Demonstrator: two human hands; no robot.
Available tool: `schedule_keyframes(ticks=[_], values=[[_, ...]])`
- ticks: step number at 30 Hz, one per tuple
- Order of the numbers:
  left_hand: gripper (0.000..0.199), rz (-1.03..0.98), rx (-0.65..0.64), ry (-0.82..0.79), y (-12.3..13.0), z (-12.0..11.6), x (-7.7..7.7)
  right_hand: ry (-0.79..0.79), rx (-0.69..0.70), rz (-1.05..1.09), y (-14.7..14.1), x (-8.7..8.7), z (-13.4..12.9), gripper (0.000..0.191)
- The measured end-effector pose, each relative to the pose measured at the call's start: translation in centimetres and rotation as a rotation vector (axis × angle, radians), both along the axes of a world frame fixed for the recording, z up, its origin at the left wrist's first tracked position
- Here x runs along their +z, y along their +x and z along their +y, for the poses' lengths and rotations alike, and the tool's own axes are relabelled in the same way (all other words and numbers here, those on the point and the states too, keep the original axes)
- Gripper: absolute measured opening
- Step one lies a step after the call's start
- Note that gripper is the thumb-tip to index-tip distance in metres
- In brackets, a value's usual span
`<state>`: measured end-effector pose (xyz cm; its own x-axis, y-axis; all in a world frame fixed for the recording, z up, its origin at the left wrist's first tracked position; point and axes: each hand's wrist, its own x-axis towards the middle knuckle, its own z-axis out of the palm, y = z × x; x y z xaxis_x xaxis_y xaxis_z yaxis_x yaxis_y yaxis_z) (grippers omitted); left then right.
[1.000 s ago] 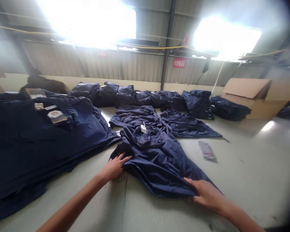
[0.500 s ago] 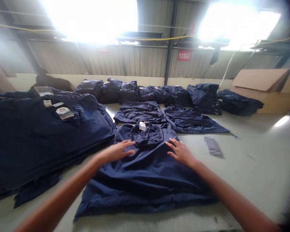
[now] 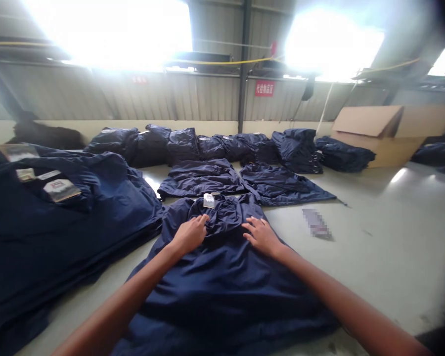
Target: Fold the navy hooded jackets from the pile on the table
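Observation:
A navy top lies spread out in front of me, its gathered neck opening at the far end and a white tag by the collar. My left hand is closed at the left edge of the neck opening, fingers curled on the cloth; the fingertips are partly hidden. On the right side of the neck, my right hand rests with its fingers apart, touching the fabric and holding nothing.
To the left lies a pile of navy tops with tags. Beyond are two folded navy garments and a row of stacked bundles. A cardboard box stands back right. A blurred-out flat item lies on the pale surface.
My left hand has gone from spread fingers to curled ones at the collar. My right hand stays open near the neck. The view has turned slightly right.

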<state>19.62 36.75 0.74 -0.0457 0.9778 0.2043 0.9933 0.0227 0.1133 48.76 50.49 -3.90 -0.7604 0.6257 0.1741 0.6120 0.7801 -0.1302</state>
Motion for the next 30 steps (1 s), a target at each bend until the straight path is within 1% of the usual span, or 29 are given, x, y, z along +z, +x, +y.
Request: schedule_keyframes(ticks=[1,2,3,4,6,9,12,14,16,19,23,26,30], values=[[0.040,-0.005,-0.005,0.078,1.0,1.2,0.6,0.007,-0.011,0.021,-0.8,0.3,0.5,0.045],[0.039,-0.008,-0.025,0.134,1.9,2.4,0.8,0.009,-0.022,0.034,-1.6,0.4,1.0,0.046],[0.040,-0.011,-0.056,0.172,2.9,3.5,0.6,0.006,-0.033,0.040,-2.2,0.3,1.4,0.048],[0.042,-0.017,-0.090,0.197,3.8,4.6,0.2,0.001,-0.042,0.042,-2.8,0.0,1.9,0.050],[0.050,-0.029,-0.150,0.198,5.3,6.6,-1.5,-0.018,-0.055,0.047,-3.6,-1.0,2.6,0.054],[0.055,-0.019,-0.179,0.137,6.3,8.5,-4.8,-0.054,-0.061,0.077,-4.0,-2.7,3.2,0.053],[0.050,-0.003,-0.175,0.084,6.1,9.1,-7.5,-0.067,-0.069,0.123,-4.0,-3.8,3.4,0.052],[0.050,-0.006,-0.187,0.094,5.7,9.0,-8.4,-0.075,-0.074,0.137,-3.9,-4.1,3.4,0.051],[0.056,-0.017,-0.204,0.115,5.5,8.9,-8.8,-0.086,-0.072,0.143,-3.8,-4.1,3.5,0.051],[0.063,-0.042,-0.217,0.124,5.3,8.8,-8.8,-0.093,-0.061,0.159,-3.7,-4.1,3.5,0.050],[0.057,-0.059,-0.207,0.117,5.5,8.6,-8.4,-0.092,-0.043,0.173,-3.5,-4.2,3.6,0.049],[0.056,-0.064,-0.207,0.097,5.7,8.5,-8.0,-0.080,-0.029,0.175,-3.4,-4.4,3.7,0.048],[0.051,-0.071,-0.209,0.109,5.7,8.4,-7.9,-0.069,-0.016,0.174,-3.4,-4.4,3.6,0.047]])
